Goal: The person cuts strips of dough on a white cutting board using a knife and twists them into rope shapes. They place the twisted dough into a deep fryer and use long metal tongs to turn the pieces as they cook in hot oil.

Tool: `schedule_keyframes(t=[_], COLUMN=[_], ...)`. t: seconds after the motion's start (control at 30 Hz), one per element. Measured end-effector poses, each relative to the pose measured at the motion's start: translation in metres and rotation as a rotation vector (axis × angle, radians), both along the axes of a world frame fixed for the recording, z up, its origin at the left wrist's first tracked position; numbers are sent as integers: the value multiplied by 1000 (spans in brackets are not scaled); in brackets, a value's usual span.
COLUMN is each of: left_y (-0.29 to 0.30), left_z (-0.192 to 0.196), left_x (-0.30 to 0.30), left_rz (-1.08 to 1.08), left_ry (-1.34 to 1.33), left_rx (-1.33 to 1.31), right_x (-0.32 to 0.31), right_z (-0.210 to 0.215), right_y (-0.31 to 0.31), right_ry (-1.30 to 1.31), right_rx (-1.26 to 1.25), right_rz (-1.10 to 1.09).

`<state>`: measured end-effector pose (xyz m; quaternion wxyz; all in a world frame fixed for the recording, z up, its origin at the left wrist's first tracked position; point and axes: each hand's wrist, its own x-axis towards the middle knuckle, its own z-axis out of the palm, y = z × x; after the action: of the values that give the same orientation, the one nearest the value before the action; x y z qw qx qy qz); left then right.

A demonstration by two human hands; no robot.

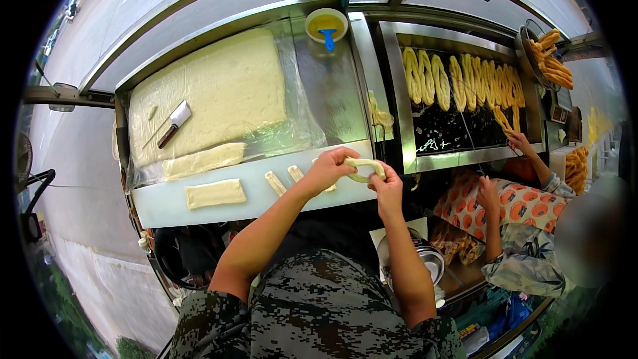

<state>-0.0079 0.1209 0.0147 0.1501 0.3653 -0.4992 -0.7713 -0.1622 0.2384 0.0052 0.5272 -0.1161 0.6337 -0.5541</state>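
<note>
My left hand [330, 169] and my right hand [389, 193] each pinch one end of a pale raw dough strip [365, 161], which forms a narrow loop between them. Both hands are above the right end of a white cutting board [156, 205]. Cut dough strips [274, 183] lie on the board left of my left hand, one partly hidden behind it. Farther left is a flat rectangular dough piece [215, 194]. A longer dough piece [204, 160] lies along the board's far edge, beside a large dough slab [216, 80].
A cleaver [175, 123] rests on the slab. Behind the board stands a bowl [309, 25] of yellow liquid with a blue brush [328, 38]. At right, a co-worker's hand [522, 143] works at a fryer [465, 161] holding several dough sticks [441, 82]. A basket [528, 63] holds fried sticks.
</note>
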Motion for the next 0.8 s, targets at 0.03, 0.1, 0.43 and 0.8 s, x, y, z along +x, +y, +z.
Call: schedule_keyframes(t=[0.03, 0.1, 0.43, 0.8], left_y=[0, 1, -9, -26], left_z=[-7, -10, 27, -4], left_x=[2, 2, -5, 57], left_rz=[104, 204, -154, 41], left_ry=[-22, -38, -261, -328], left_rx=[79, 93, -782, -610], right_x=[0, -1, 13, 65], right_z=[-1, -9, -17, 20], right_y=[-3, -4, -24, -73], right_ry=[25, 3, -559, -517], right_rx=[56, 125, 137, 83], right_rz=[-66, -186, -246, 4])
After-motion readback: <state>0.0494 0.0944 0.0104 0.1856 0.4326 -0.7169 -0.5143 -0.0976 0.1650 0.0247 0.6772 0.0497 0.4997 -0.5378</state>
